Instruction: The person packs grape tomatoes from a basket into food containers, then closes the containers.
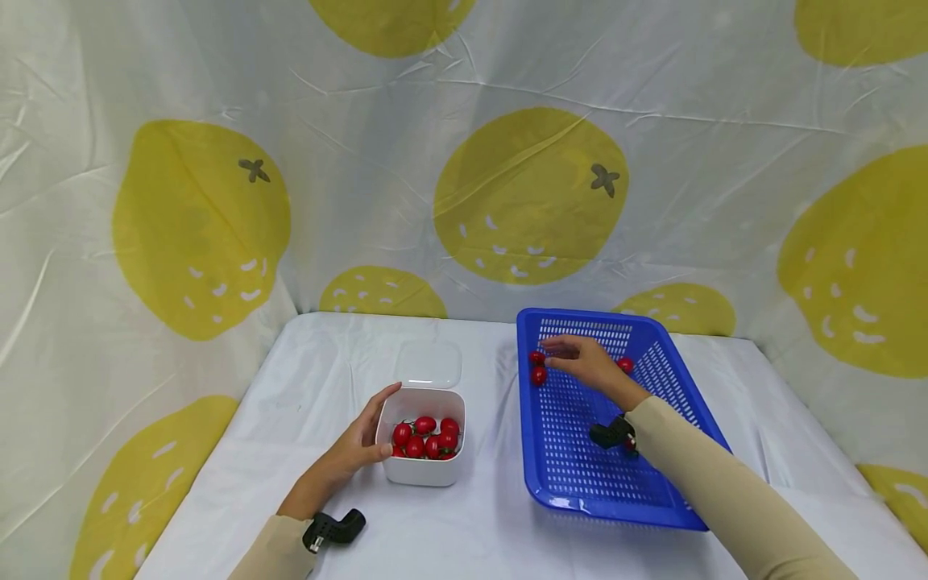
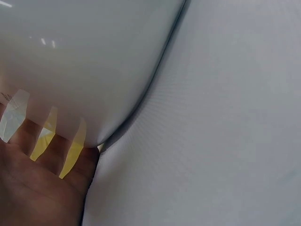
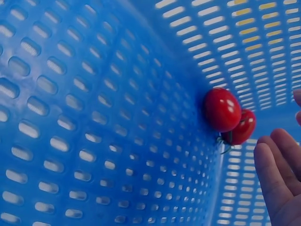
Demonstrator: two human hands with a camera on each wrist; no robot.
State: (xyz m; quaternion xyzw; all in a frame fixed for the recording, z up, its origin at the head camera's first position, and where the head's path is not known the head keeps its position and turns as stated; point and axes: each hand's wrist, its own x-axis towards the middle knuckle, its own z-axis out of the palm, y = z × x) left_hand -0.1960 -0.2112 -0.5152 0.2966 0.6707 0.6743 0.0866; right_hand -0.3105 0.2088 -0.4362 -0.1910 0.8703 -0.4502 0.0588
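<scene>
My left hand holds a square white container, its thumb at the near left rim and its fingers along the left wall. Several red cherry tomatoes with green stems lie inside. In the left wrist view, fingers rest against the container's smooth wall. Over the blue plastic basket is my right hand, fingers extended, holding nothing. Just beyond its fingertips, two cherry tomatoes lie against the basket's left wall; the right wrist view shows a gap between the fingers and these tomatoes.
A clear lid lies on the white cloth behind the container. Another tomato sits near the basket's far right side, and one more is partly hidden by the right wrist camera. Lemon-printed fabric hangs around the table.
</scene>
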